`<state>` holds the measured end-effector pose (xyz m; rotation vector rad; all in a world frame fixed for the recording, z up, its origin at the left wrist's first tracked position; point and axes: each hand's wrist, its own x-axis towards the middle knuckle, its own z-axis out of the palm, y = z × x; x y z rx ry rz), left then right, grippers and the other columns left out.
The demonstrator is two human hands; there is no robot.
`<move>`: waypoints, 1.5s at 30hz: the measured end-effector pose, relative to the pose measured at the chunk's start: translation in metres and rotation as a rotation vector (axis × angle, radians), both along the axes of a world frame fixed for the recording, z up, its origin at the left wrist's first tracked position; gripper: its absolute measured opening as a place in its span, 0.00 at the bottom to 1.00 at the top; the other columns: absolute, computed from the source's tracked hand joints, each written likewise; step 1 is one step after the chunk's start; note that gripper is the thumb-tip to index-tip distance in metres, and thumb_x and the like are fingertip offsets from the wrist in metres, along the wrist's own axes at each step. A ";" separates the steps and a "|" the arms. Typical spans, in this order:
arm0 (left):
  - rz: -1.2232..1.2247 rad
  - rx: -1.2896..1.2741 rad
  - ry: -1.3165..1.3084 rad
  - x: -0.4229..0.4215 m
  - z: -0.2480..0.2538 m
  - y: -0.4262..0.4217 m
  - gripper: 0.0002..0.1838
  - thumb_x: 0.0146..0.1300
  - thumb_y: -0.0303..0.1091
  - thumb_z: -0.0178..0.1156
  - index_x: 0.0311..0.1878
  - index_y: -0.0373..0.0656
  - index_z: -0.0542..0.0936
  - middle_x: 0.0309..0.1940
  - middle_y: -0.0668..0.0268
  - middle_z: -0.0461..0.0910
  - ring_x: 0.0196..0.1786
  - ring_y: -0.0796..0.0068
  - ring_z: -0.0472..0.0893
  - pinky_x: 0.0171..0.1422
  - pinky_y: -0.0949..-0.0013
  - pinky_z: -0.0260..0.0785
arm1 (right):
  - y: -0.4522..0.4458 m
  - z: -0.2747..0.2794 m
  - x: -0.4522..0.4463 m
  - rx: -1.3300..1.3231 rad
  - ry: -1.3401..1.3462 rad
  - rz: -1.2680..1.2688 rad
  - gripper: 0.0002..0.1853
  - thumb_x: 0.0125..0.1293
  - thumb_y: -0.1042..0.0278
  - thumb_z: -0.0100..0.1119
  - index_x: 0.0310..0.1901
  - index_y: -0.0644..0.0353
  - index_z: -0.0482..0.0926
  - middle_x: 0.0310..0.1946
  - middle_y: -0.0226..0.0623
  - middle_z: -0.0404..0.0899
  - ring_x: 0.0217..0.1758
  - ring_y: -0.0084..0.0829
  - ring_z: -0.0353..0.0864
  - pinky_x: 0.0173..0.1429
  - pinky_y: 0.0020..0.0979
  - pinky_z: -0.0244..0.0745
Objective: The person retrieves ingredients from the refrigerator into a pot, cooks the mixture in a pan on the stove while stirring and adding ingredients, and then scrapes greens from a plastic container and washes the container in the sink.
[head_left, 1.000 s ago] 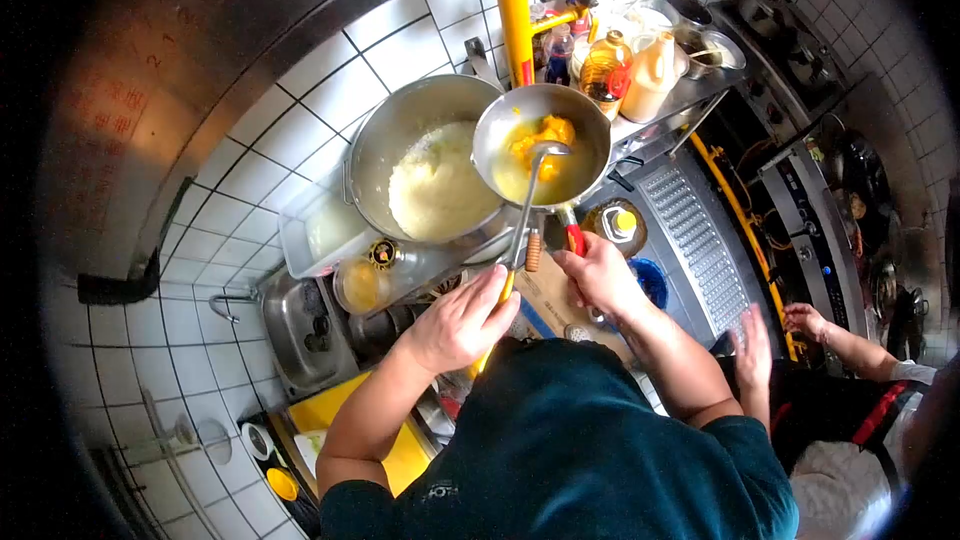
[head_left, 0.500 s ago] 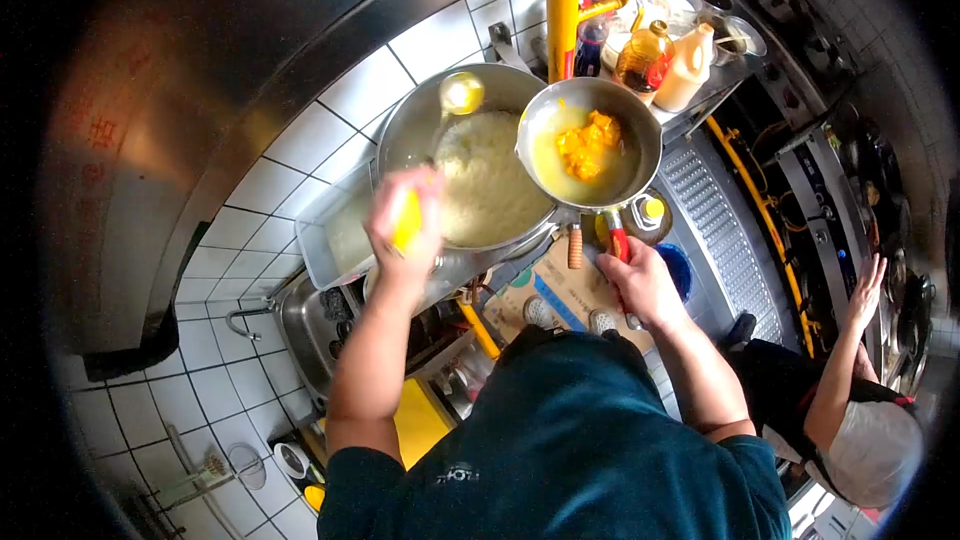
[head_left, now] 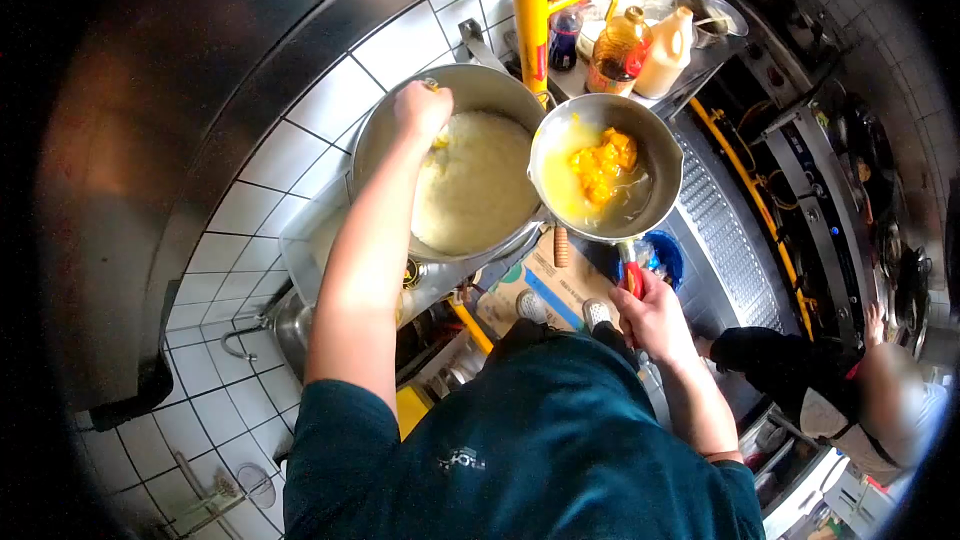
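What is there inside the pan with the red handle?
Inside the pan lies a lumpy orange mass, with yellowish liquid around it. The part of the pan's bottom directly under the mass is covered, so I cannot tell what is there.

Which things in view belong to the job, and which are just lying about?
Seemingly in the job:
Pan, its handle in the right hand
Orange lumps in the pan
Pot
Yellow tool, mostly hidden, in the left hand

Seemingly lying about:
Amber bottle
Jug
Blue tub
Cardboard
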<state>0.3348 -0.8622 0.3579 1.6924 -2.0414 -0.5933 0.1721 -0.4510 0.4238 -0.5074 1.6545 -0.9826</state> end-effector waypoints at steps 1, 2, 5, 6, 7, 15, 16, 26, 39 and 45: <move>-0.019 -0.039 -0.004 -0.011 -0.006 -0.001 0.19 0.56 0.42 0.61 0.21 0.34 0.81 0.19 0.51 0.82 0.26 0.54 0.84 0.38 0.56 0.77 | 0.001 -0.001 0.000 0.006 -0.005 -0.006 0.09 0.71 0.68 0.59 0.42 0.65 0.74 0.17 0.28 0.72 0.14 0.20 0.70 0.19 0.26 0.64; -0.065 -0.050 0.018 -0.021 -0.014 0.002 0.18 0.56 0.41 0.60 0.21 0.34 0.82 0.17 0.52 0.81 0.26 0.56 0.84 0.37 0.57 0.76 | 0.003 -0.001 0.001 0.010 -0.010 -0.017 0.09 0.71 0.67 0.59 0.42 0.65 0.74 0.17 0.28 0.72 0.14 0.20 0.69 0.19 0.26 0.64; -0.191 -0.027 0.079 -0.027 -0.011 0.024 0.15 0.60 0.37 0.58 0.26 0.35 0.84 0.19 0.54 0.82 0.26 0.59 0.85 0.37 0.60 0.77 | 0.005 0.002 0.002 0.027 -0.015 -0.031 0.09 0.71 0.67 0.59 0.42 0.64 0.74 0.17 0.28 0.72 0.14 0.20 0.70 0.19 0.26 0.64; -0.225 -0.013 0.098 -0.025 -0.008 0.032 0.14 0.62 0.35 0.58 0.28 0.35 0.85 0.20 0.55 0.83 0.27 0.60 0.86 0.37 0.61 0.78 | 0.005 0.003 0.001 0.031 -0.014 -0.028 0.09 0.71 0.67 0.59 0.43 0.64 0.74 0.17 0.28 0.72 0.14 0.20 0.70 0.19 0.26 0.64; -0.186 0.098 0.255 -0.020 -0.015 0.033 0.13 0.64 0.34 0.57 0.32 0.35 0.85 0.25 0.54 0.84 0.29 0.59 0.87 0.39 0.61 0.79 | 0.007 0.003 -0.002 0.026 -0.018 -0.035 0.09 0.71 0.67 0.59 0.43 0.64 0.74 0.17 0.28 0.72 0.14 0.20 0.70 0.19 0.26 0.64; 0.153 0.480 1.121 0.066 -0.068 0.041 0.16 0.72 0.32 0.54 0.55 0.29 0.76 0.47 0.47 0.82 0.46 0.49 0.87 0.57 0.57 0.83 | -0.003 -0.024 -0.006 -0.074 0.051 -0.045 0.07 0.71 0.68 0.60 0.41 0.60 0.72 0.16 0.28 0.70 0.12 0.20 0.68 0.17 0.25 0.64; 0.203 0.487 1.190 0.070 -0.073 0.043 0.15 0.71 0.30 0.55 0.53 0.27 0.75 0.47 0.45 0.80 0.49 0.46 0.86 0.60 0.55 0.82 | -0.004 -0.011 -0.010 0.009 0.010 -0.016 0.10 0.69 0.66 0.60 0.42 0.65 0.74 0.21 0.29 0.74 0.20 0.21 0.74 0.25 0.28 0.70; 0.264 0.345 1.518 0.108 -0.017 0.110 0.10 0.69 0.27 0.58 0.47 0.29 0.75 0.50 0.46 0.78 0.50 0.41 0.84 0.61 0.47 0.81 | -0.016 -0.021 -0.017 -0.090 0.102 0.025 0.09 0.70 0.67 0.60 0.42 0.64 0.75 0.21 0.28 0.73 0.21 0.20 0.73 0.26 0.27 0.69; -1.045 -0.728 -0.016 0.089 0.074 0.266 0.15 0.63 0.23 0.67 0.51 0.27 0.82 0.55 0.38 0.79 0.53 0.52 0.86 0.57 0.61 0.83 | -0.064 0.000 0.006 -0.172 -0.011 0.135 0.09 0.71 0.66 0.59 0.42 0.64 0.75 0.17 0.29 0.72 0.14 0.21 0.70 0.18 0.28 0.65; -0.947 -0.871 0.054 0.098 0.092 0.245 0.13 0.63 0.24 0.66 0.49 0.29 0.83 0.53 0.38 0.79 0.50 0.51 0.86 0.55 0.62 0.85 | -0.067 -0.011 0.005 -0.119 -0.028 0.138 0.10 0.71 0.66 0.59 0.45 0.63 0.75 0.18 0.28 0.72 0.14 0.21 0.71 0.18 0.26 0.65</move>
